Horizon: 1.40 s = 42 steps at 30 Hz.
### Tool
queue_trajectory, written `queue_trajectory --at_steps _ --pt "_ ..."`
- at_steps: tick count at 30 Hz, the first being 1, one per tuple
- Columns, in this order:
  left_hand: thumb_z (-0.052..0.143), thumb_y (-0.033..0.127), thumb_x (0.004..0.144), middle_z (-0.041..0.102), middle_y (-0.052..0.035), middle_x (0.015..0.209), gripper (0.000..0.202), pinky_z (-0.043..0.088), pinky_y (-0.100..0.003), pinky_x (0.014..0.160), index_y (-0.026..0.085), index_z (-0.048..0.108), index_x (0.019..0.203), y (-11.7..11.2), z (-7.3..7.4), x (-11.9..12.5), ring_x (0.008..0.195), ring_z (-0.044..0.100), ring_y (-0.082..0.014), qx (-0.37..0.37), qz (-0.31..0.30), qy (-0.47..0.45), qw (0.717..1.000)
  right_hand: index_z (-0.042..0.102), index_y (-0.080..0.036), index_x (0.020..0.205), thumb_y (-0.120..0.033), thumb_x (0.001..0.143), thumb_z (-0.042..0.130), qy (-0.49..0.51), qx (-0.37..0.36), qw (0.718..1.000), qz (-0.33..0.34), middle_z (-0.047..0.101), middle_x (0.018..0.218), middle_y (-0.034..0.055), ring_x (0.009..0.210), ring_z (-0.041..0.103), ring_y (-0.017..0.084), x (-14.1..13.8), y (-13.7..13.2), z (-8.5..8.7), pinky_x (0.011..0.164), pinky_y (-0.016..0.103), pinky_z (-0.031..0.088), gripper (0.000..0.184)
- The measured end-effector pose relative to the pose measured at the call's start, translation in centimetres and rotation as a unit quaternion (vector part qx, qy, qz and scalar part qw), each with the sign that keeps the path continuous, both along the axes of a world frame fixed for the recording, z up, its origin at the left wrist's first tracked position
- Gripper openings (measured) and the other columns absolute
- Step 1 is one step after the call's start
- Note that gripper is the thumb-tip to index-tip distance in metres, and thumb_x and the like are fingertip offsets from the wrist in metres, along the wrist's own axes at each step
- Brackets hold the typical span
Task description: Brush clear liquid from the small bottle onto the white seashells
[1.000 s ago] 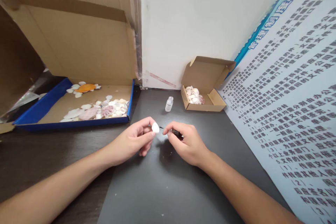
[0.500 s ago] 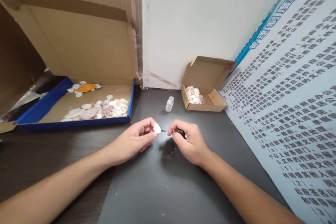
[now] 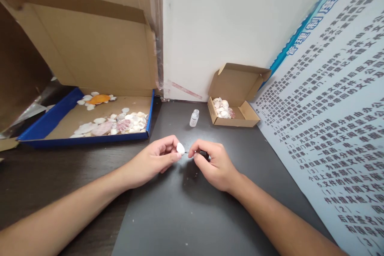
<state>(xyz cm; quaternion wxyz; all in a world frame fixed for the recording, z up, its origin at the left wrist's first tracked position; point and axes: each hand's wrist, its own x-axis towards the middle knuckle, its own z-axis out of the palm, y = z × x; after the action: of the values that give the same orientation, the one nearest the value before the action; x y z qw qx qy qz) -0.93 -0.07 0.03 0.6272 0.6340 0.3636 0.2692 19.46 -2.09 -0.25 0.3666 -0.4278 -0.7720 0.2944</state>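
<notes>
The dark worktop (image 3: pixel 186 216) is carrying everything noted. A large open carton with a blue rim (image 3: pixel 84 141) is sitting at the rear left, with loose shells lying inside. A small open carton (image 3: pixel 250 116) is sitting towards the rear right, near the wall, also holding shells.

The left hand (image 3: pixel 151 162) and right hand (image 3: pixel 214 166) are meeting over the middle of the worktop. A small clear bottle (image 3: pixel 194 118) is standing upright just beyond them and appears uncapped.

The right fingers are clamping a black-handled brush (image 3: pixel 204 153). The left thumb and forefinger are pinching a small white shell (image 3: pixel 180 148) just above the worktop. The brush tip is touching, or very nearly touching, the shell's right side.

Assessment: the work calls for a pinch on the shell's edges only, leaving its face free. Both wrists should be resting on the worktop, with short, light strokes. The open bottle is standing within elbow-free reach but is liable to tipping.
</notes>
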Motion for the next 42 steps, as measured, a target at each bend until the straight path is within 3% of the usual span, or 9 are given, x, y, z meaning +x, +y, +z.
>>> queue_trajectory --at_steps 12,25,30,36,40,42 --pt "0.058 0.038 0.089 0.040 0.0088 0.060 0.024 0.026 -0.021 0.051 0.018 0.047 0.082 -0.13 0.12 -0.08 0.053 0.034 -0.0061 -0.003 -0.003 0.000 1.000 0.060 -0.016 0.075 -0.009 0.078 0.046 0.050 0.033 0.998 0.023 0.056 0.063 -0.0033 0.056 0.046 0.007 0.03 -0.23 0.32 0.056 0.018 0.037 0.017" --pt "0.054 0.035 0.090 0.040 0.0076 0.064 0.020 0.027 -0.022 0.053 0.019 0.045 0.082 -0.41 0.20 0.12 0.057 0.033 -0.0077 0.018 -0.023 0.033 0.999 0.061 -0.016 0.076 -0.011 0.079 0.047 0.012 -0.005 1.000 0.012 0.053 0.061 -0.0036 0.055 0.042 0.007 -0.06 -0.20 0.01 0.054 0.018 0.034 0.015" --pt "0.054 0.033 0.091 0.040 0.0073 0.065 0.018 0.027 -0.022 0.054 0.018 0.046 0.083 -0.38 0.15 0.00 0.057 0.033 -0.0078 0.023 -0.026 0.033 0.999 0.061 -0.016 0.075 -0.013 0.080 0.046 0.054 -0.026 0.998 0.031 0.055 0.063 -0.0031 0.056 0.044 0.007 -0.15 -0.23 0.33 0.056 0.018 0.035 0.016" --pt "0.055 0.034 0.090 0.040 0.0077 0.064 0.020 0.028 -0.022 0.053 0.019 0.046 0.083 -0.17 -0.01 0.05 0.057 0.033 -0.0077 0.014 -0.028 0.018 0.999 0.060 -0.017 0.073 -0.012 0.078 0.047 0.030 -0.013 0.999 -0.040 0.049 0.058 -0.0041 0.054 0.040 0.008 0.01 0.11 0.32 0.054 0.019 0.033 0.015" --pt "0.055 0.038 0.090 0.040 0.0081 0.063 0.023 0.027 -0.021 0.052 0.019 0.044 0.083 -0.27 0.18 0.01 0.056 0.032 -0.0076 0.000 -0.023 0.028 0.999 0.061 -0.017 0.074 -0.014 0.080 0.045 0.067 -0.024 0.997 0.007 0.056 0.065 -0.0021 0.059 0.046 0.009 -0.01 0.12 0.35 0.058 0.019 0.036 0.018" --pt "0.056 0.041 0.089 0.040 0.0081 0.063 0.025 0.027 -0.021 0.051 0.019 0.044 0.084 -0.27 0.15 -0.05 0.055 0.032 -0.0077 -0.003 -0.022 0.029 0.999 0.061 -0.017 0.074 -0.013 0.080 0.045 0.048 -0.023 0.999 -0.003 0.056 0.064 -0.0022 0.059 0.046 0.009 -0.04 0.15 0.28 0.058 0.020 0.036 0.017"
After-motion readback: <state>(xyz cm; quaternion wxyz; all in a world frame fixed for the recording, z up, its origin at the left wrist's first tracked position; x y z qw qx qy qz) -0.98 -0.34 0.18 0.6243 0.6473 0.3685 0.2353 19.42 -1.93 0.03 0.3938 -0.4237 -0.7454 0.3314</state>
